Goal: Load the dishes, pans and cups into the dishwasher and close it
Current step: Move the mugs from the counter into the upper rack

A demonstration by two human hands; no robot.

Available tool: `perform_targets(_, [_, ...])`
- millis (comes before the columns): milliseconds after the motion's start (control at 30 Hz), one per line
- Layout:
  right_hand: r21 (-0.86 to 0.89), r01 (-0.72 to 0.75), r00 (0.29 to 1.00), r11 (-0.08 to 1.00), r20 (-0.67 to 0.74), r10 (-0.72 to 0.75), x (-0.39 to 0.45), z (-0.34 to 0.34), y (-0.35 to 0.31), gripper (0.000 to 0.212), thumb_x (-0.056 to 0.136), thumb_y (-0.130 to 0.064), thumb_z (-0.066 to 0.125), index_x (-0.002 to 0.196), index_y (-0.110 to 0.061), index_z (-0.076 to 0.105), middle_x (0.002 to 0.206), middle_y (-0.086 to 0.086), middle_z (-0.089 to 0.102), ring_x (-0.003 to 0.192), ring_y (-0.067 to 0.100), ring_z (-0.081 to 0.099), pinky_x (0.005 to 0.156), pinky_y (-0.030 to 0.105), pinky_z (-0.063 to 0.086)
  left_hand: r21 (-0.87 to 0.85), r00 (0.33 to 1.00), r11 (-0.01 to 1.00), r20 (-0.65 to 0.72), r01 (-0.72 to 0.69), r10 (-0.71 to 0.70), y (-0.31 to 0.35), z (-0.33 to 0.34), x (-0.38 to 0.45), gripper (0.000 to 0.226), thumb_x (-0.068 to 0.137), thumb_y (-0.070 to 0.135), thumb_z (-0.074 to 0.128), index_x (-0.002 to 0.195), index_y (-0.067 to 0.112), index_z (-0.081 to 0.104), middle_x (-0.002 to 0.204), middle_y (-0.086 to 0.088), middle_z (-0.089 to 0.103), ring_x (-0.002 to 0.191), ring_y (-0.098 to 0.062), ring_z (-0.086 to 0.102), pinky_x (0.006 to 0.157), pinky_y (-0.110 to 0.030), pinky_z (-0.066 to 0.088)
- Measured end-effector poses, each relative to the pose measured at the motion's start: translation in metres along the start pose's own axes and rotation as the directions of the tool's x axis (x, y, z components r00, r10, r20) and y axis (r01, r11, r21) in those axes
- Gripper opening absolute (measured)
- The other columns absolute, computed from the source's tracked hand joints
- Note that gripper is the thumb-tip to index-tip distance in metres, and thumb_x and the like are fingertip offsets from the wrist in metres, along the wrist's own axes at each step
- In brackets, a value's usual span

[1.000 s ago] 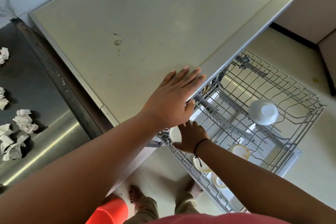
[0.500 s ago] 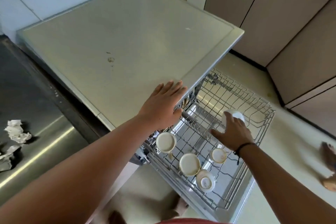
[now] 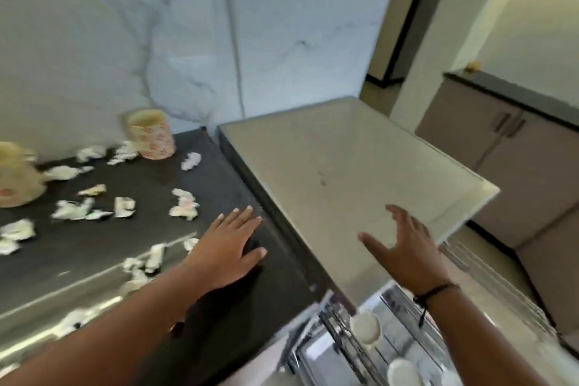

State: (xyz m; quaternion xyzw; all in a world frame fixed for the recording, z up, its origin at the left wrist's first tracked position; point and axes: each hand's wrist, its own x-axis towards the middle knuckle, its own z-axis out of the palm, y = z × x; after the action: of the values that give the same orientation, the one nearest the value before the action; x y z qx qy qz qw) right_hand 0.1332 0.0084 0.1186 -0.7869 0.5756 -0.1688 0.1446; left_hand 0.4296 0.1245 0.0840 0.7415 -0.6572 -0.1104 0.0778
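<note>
The dishwasher's flat grey top [image 3: 351, 166] fills the middle right. Below it the pulled-out wire rack [image 3: 488, 288] holds upside-down white cups [image 3: 366, 327]; another cup [image 3: 402, 371] sits at the bottom edge. My left hand [image 3: 225, 247] hovers flat, fingers apart, over the dark counter [image 3: 131, 247] beside the dishwasher. My right hand [image 3: 404, 244] is spread open above the dishwasher top's front edge, holding nothing. Two cream mugs with red print stand on the counter: one [image 3: 152, 135] by the wall, one [image 3: 17, 175] at the left edge.
Several crumpled paper scraps [image 3: 185, 204] lie scattered over the counter. A pale marbled wall [image 3: 188, 34] backs it. Beige cabinets [image 3: 517, 150] with a dark top stand at the right, across a strip of floor. The view is motion-blurred.
The view swung up and left toward the counter. My left hand slid off the dishwasher top onto the counter side. My right hand left the rack and rose over the dishwasher top.
</note>
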Motion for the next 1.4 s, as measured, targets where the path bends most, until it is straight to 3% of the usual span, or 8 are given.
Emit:
perform_targets(100, [-0.048,0.171,0.984,0.984,0.048,-0.169,0.005,0.027,-0.076,0.081,0.074,-0.068,0.056,0.139,-0.025,0.036,0.137,0.006,0.049,0.128,0.027,0.041,0.106,0.04,0.037,0.006,0.989,0.991,-0.059,0.136,-0.135,-0.062,-0.026,-0.035,0.091,0.071,0.072,0.013,0.151,0.028,0.02,0.161,0.003,0.009,0.148,-0.017,0.006,0.119,-0.035,0.007])
perform_targets(267, [-0.081,0.388,0.916,0.918,0.147,-0.374,0.007,0.071,-0.184,0.079,0.075,-0.067,0.058,0.14,-0.028,0.034,0.136,0.0,0.048,0.129,0.02,0.039,0.104,0.036,0.037,-0.056,0.94,0.949,-0.135,0.31,-0.315,-0.142,-0.046,-0.091,0.069,0.094,0.056,0.04,0.152,0.028,0.016,0.161,0.003,0.006,0.148,-0.016,0.004,0.119,-0.034,0.004])
perform_targets(533, [-0.093,0.543,0.812,0.835,0.311,-0.493,0.028,0.123,-0.29,0.077,0.081,-0.06,0.057,0.143,-0.024,0.031,0.142,0.002,0.044,0.134,0.022,0.036,0.108,0.037,0.033,-0.106,0.88,0.886,-0.113,0.451,-0.462,-0.208,-0.036,-0.137,0.07,0.094,0.058,0.036,0.152,0.025,0.015,0.161,0.0,0.005,0.148,-0.019,0.002,0.119,-0.037,0.004])
perform_targets(733, [-0.106,0.496,0.814,0.862,0.402,-0.419,0.076,0.16,-0.323,0.081,0.078,-0.061,0.059,0.144,-0.024,0.03,0.143,0.006,0.044,0.131,0.027,0.039,0.105,0.043,0.038,-0.078,0.864,0.874,-0.132,0.479,-0.486,-0.216,-0.01,-0.13,0.086,0.08,0.071,0.004,0.153,0.026,0.005,0.161,0.002,-0.004,0.147,-0.017,-0.009,0.118,-0.036,-0.007])
perform_targets(967, [0.189,0.233,0.893,0.954,0.347,-0.287,0.137,0.208,-0.361,0.1,0.072,-0.053,0.074,0.148,-0.017,0.02,0.151,0.013,0.032,0.134,0.033,0.038,0.107,0.046,0.036,-0.078,0.853,0.876,-0.202,0.475,-0.481,-0.219,-0.007,-0.128,0.076,0.088,0.07,0.014,0.152,0.032,-0.002,0.16,0.008,-0.01,0.145,-0.012,-0.017,0.118,-0.036,-0.01])
perform_targets(1067, [0.388,0.115,0.925,0.915,0.294,-0.24,0.162,0.226,-0.378,0.107,0.061,-0.054,0.081,0.144,-0.017,0.025,0.144,0.011,0.041,0.127,0.032,0.047,0.101,0.046,0.043,-0.086,0.852,0.878,-0.214,0.471,-0.478,-0.221,-0.009,-0.126,0.075,0.089,0.07,0.016,0.152,0.033,-0.001,0.16,0.008,-0.009,0.145,-0.011,-0.016,0.118,-0.035,-0.01])
perform_targets(1267, [0.589,0.078,0.954,0.804,0.19,-0.232,0.194,0.252,-0.406,0.094,0.067,-0.031,0.085,0.139,-0.01,0.028,0.134,0.011,0.047,0.122,0.026,0.048,0.104,0.044,0.042,-0.084,0.845,0.87,-0.208,0.486,-0.493,-0.22,-0.005,-0.127,0.076,0.089,0.071,0.017,0.152,0.034,-0.002,0.159,0.01,-0.011,0.144,-0.01,-0.019,0.118,-0.034,-0.011])
perform_targets(1400, [0.599,0.093,0.954,0.796,0.176,-0.244,0.202,0.254,-0.412,0.091,0.068,-0.038,0.083,0.137,-0.013,0.029,0.134,0.009,0.048,0.12,0.027,0.049,0.1,0.041,0.043,-0.092,0.844,0.872,-0.22,0.481,-0.489,-0.221,-0.005,-0.127,0.076,0.088,0.071,0.019,0.152,0.034,0.001,0.159,0.011,-0.009,0.144,-0.009,-0.018,0.114,-0.031,-0.015])
